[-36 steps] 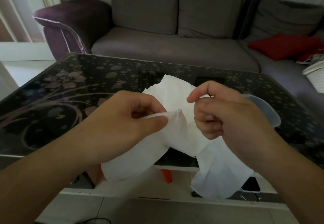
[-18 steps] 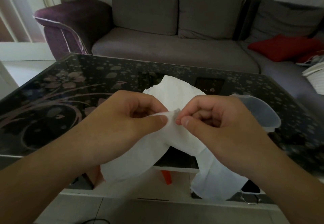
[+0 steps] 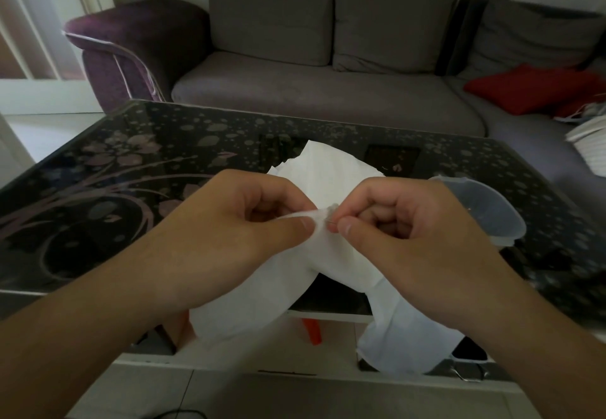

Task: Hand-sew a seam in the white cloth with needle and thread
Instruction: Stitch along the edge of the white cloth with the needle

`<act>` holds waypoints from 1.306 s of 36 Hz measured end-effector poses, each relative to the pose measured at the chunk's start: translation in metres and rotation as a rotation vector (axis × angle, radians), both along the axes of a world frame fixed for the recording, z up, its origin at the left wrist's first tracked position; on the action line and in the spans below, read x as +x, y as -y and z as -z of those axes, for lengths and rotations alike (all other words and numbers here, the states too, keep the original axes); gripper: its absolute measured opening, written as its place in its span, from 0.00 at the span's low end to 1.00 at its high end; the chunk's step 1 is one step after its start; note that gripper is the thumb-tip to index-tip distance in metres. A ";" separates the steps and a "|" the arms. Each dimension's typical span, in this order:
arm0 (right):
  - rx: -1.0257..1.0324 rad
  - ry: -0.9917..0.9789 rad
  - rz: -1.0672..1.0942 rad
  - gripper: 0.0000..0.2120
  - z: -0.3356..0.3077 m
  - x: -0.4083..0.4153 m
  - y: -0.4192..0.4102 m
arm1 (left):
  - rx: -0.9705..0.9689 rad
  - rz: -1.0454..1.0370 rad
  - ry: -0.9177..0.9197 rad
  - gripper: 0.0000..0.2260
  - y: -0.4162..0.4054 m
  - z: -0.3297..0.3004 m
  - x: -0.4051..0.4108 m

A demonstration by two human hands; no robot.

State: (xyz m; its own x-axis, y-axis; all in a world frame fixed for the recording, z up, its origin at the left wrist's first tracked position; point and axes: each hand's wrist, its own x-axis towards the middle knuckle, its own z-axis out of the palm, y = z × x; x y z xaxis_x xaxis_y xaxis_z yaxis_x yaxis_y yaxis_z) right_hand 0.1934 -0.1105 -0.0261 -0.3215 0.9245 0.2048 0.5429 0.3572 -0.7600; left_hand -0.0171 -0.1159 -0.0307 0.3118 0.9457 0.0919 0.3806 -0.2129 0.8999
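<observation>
A white cloth [image 3: 331,176] drapes over the near edge of the table, and both its ends hang down in front. My left hand [image 3: 236,231] pinches a folded edge of the cloth between thumb and curled fingers. My right hand [image 3: 406,228] sits just to the right of that fold, thumb and forefinger pinching a thin needle [image 3: 330,220] at the cloth's edge. The two thumbs almost touch. No thread can be made out.
A dark glass table [image 3: 137,169] with a flower pattern lies under the cloth. A clear plastic container [image 3: 488,212] stands behind my right hand. A grey sofa [image 3: 328,90] with a red cushion [image 3: 531,90] runs along the far side.
My right hand came down from above the fold and closed in on the cloth's edge beside my left thumb. It now pinches the needle there. My left hand has held still.
</observation>
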 end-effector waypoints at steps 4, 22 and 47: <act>0.004 0.007 0.002 0.07 -0.002 0.001 0.000 | 0.009 0.012 -0.001 0.06 0.000 -0.001 0.001; -0.044 0.022 -0.010 0.08 -0.006 0.000 0.001 | 0.064 0.004 -0.055 0.06 0.002 0.001 0.002; 0.159 0.087 0.050 0.10 0.007 -0.002 0.000 | 0.209 -0.107 -0.215 0.04 0.006 0.006 0.009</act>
State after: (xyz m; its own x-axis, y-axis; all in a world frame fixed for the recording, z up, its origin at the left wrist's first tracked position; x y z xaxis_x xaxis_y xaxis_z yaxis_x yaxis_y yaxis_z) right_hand 0.1917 -0.1101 -0.0334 -0.2990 0.8979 0.3230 0.6245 0.4400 -0.6452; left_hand -0.0085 -0.1215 -0.0366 0.2450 0.9417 0.2308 0.5878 -0.3335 0.7371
